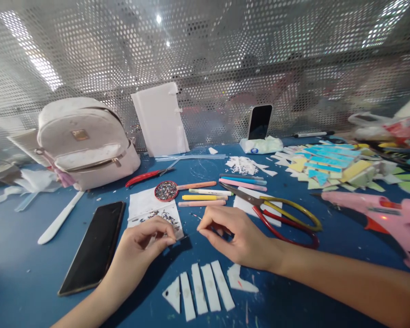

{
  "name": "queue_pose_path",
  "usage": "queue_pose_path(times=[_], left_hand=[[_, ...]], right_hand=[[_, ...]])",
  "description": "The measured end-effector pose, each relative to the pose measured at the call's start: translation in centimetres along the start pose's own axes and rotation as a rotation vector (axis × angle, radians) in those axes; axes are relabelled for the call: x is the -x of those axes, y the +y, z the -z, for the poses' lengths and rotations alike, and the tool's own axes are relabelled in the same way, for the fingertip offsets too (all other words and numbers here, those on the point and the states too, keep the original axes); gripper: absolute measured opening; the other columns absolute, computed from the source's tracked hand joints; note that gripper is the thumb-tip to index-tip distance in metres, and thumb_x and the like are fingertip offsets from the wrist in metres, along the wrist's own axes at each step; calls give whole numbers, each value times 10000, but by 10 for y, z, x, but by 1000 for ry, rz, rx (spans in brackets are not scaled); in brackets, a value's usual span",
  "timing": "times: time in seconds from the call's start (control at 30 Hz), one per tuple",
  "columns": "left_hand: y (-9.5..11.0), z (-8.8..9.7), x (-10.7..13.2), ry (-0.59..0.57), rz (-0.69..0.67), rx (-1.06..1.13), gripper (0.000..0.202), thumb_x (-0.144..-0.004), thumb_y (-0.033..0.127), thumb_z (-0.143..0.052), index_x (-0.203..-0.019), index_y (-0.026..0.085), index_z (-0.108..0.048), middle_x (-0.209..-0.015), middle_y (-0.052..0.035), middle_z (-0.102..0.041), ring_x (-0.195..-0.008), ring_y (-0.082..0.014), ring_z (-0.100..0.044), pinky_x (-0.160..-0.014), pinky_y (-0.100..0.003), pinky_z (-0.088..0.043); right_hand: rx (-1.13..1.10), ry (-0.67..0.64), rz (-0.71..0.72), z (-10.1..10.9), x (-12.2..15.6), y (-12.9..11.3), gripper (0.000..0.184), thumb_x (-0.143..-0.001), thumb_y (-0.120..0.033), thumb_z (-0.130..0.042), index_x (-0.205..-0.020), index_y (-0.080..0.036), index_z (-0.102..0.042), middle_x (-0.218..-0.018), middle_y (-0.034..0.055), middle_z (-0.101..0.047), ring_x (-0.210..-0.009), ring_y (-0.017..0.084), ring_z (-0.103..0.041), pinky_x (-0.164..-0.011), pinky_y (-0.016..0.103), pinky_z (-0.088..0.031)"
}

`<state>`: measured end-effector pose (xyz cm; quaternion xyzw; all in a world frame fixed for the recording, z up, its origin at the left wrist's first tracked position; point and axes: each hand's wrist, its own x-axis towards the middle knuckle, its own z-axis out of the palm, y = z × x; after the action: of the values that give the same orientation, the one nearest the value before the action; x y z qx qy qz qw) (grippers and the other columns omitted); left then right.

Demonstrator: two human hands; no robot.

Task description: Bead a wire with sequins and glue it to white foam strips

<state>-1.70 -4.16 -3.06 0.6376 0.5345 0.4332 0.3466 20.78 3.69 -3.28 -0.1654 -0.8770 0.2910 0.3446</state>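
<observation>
My left hand [146, 243] is pinched over the edge of a white paper [136, 205]; a tiny dark tip shows at its fingertips. Facing it, my right hand [241, 237] is pinched too, with a faint thin line at its fingers; what either holds is too small to name. Loose small beads or sequins [164, 217] lie on the paper. More fill a round red dish [166, 191] just behind. Below my hands, white cut pieces form a fish shape: a pointed head [173, 294], several strips [198, 288] and a tail [241, 279].
Several markers [205, 197] and large scissors [253, 198] lie beyond my hands. A pink glue gun [372, 212] and cut coloured paper [328, 164] are rightward. Leftward are a phone [94, 248], white knife [59, 218], red-handled tool [143, 177] and backpack [85, 141]. Another phone [259, 121] stands behind.
</observation>
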Motion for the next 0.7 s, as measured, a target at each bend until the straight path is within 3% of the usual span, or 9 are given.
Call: queue_pose_path(times=[0.7], left_hand=[[4,1,4,22,-157,-110,150,-860,125,-617,-738,207,-641,-779,4,-654,-747,-142,-600,-676,-240,-441]], right_hand=[[3,34,60,0,-1,0,115,-880,-95,-515,-793,-165,-541,-711,-18,-538,-600,90,-416,-569,226,-350]])
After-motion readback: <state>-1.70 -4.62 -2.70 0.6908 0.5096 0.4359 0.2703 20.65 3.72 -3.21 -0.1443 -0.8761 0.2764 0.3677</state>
